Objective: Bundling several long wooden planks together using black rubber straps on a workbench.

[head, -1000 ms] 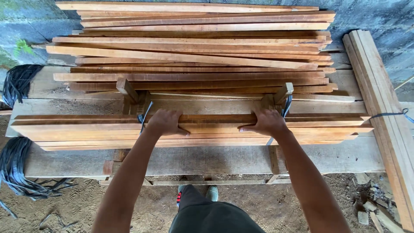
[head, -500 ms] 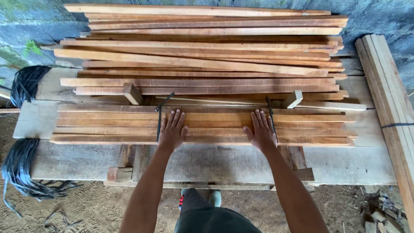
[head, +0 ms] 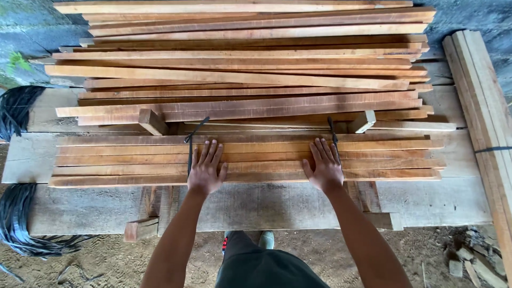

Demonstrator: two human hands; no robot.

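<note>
Head view: both hands lie flat, fingers spread and holding nothing, on a bundle of wooden slats (head: 250, 159) that rests across the plank workbench (head: 277, 205). The left hand (head: 206, 168) presses beside the left black strap (head: 190, 145), the right hand (head: 323, 166) beside the right black strap (head: 333, 133). A second ago the hands gripped the bundle's near edge with curled fingers; the bundle has since been turned onto its broad face, and the palms have stayed open on it for the last half second, so it now appears settled. Behind lies a loose slat pile (head: 240, 58); coils of black strapping (head: 16, 213) hang at left.
</note>
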